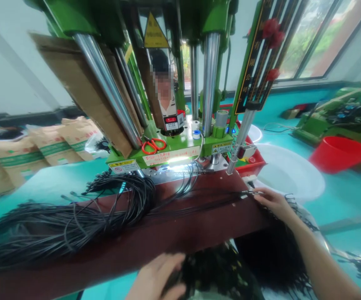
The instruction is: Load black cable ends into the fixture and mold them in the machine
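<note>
My right hand point(274, 203) is at the right end of the brown tabletop, its fingers closed on the ends of several thin black cables point(211, 195). Small light-coloured tips point(247, 193) show at its fingertips. These cables stretch left across the table toward the lit gap under the green press point(180, 146). My left hand point(160, 275) is low in front of me, by the patterned cloth on my lap. Its fingers are apart and somewhat blurred, with nothing visible in them. A big bundle of black cables point(105, 216) covers the left of the table.
Orange-handled scissors point(153, 145) lie on the press plate, beside steel columns point(211, 79). More black cables point(270, 254) hang at the right table edge. A white tub point(292, 171) and red bucket point(339, 154) stand right; paper sacks point(21, 158) left. A person is behind the press.
</note>
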### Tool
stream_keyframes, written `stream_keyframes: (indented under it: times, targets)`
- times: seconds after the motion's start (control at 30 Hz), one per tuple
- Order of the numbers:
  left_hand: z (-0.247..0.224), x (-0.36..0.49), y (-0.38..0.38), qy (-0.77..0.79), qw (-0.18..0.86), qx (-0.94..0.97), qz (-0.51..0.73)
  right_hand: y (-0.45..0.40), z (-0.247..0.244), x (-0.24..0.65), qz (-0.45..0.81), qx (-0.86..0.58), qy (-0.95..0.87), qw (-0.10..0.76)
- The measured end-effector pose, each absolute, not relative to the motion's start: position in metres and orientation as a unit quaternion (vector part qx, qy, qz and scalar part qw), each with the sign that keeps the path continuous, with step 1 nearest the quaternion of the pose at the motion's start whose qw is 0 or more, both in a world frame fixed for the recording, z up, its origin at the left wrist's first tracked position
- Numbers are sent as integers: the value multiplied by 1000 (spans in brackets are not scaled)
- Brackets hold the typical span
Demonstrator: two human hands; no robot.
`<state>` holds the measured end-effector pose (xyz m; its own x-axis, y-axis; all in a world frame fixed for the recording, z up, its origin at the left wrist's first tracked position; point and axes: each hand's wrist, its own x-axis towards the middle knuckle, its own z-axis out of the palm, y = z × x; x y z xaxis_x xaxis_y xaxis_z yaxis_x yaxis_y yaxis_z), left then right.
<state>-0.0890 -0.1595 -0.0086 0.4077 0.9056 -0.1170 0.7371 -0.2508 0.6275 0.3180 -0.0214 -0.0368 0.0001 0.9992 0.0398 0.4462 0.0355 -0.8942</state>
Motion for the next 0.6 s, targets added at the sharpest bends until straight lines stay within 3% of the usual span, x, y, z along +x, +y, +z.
stream_keyframes:
  times: [0.1, 0.27, 0.47, 0.6]
  targets:
    - [8, -27, -109, 467, 201, 846, 159, -18, -18, 317, 338, -600, -620, 376]
    - [-4, 55, -38, 471, 41, 872, 130, -12, 13, 313, 322, -598, -630, 376]
    - [-9, 89, -17, 447, 67, 892, 25, -1, 29, 298, 343, -561, -628, 417]
    - [5, 82, -28, 367, 115, 922, 33, 4, 25, 298, 370, -549, -611, 435]
